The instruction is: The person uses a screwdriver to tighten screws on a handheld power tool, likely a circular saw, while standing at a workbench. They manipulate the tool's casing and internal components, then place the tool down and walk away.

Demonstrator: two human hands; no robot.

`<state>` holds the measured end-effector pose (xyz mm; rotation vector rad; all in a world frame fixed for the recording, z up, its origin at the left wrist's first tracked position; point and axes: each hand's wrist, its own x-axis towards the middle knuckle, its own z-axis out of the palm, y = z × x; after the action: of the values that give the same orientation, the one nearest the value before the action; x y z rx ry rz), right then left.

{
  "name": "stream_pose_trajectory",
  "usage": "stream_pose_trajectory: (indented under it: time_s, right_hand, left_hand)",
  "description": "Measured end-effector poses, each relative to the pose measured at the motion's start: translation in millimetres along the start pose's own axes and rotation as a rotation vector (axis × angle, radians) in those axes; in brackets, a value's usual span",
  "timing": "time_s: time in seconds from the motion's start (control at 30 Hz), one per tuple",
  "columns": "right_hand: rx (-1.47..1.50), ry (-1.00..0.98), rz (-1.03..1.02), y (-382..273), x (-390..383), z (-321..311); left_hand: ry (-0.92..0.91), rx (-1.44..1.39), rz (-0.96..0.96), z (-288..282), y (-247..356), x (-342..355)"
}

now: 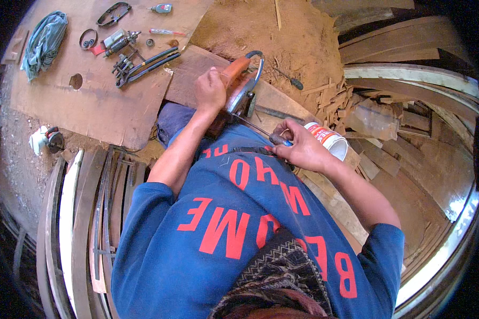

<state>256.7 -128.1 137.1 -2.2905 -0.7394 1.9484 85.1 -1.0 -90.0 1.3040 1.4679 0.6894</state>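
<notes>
"What lies at the far left?"
"The board [109,106]: cloth [44,45] on its left end, strap [114,13] right of the cloth, tools [157,65] toward its right edge."
"And the power tool [236,68]?"
"Right of the board. The bucket [320,134] sits farther right and nearer; sawdust [303,42] spreads on the far side, wood scraps [330,106] along its right edge."
"Near left?"
"Planks [85,196], side by side."

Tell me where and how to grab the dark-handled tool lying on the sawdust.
Grip the dark handle, probably from the right: it is the thick end, lying toward the picture's lower right, while the thin shaft points upper left. The right hand is nearer but holds a screwdriver, so free it first.
</notes>
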Motion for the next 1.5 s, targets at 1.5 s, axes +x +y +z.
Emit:
stream_pose_trajectory:
  time_s: [1.5]
  right_hand:
    - [-0.3, -0.182, -0.605, -76.5, 238.3, 19.9]
  left_hand:
    - [-0.889, 0.168, -0.434, -230.0, -15.6, 0.8]
